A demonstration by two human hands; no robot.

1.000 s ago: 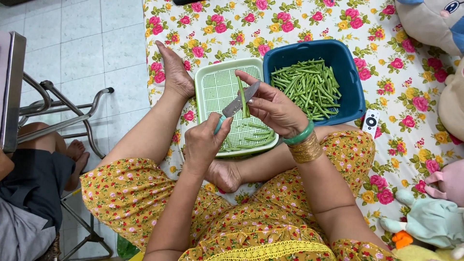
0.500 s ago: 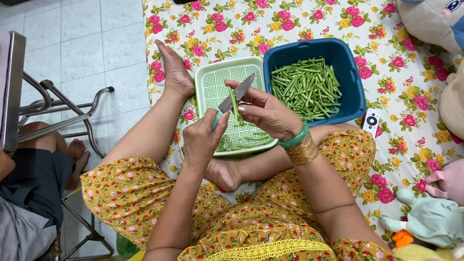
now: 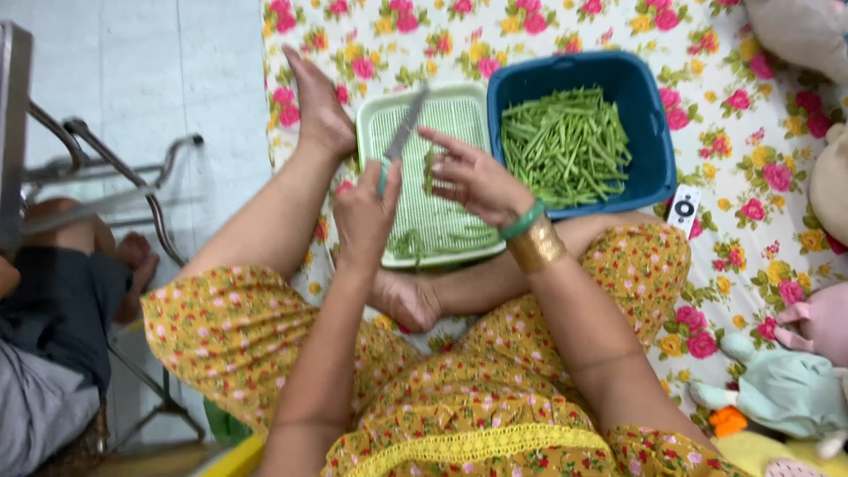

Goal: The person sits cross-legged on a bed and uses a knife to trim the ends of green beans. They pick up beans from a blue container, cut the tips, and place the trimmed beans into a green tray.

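Floral sheet (image 3: 760,132) underfoot, left hand (image 3: 367,212) clenched on knife (image 3: 405,132), blade now raised clear of green bean (image 3: 428,170) pinched in right hand (image 3: 473,177) over pale green basket (image 3: 442,106), beside blue tub (image 3: 649,115): cut likely complete.

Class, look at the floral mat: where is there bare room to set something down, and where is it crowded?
Free: the floral mat beyond the green tray and blue basket, and the patch right of the remote. Crowded: the right edge, with soft toys, and the tray, under the left hand, knife and right hand.
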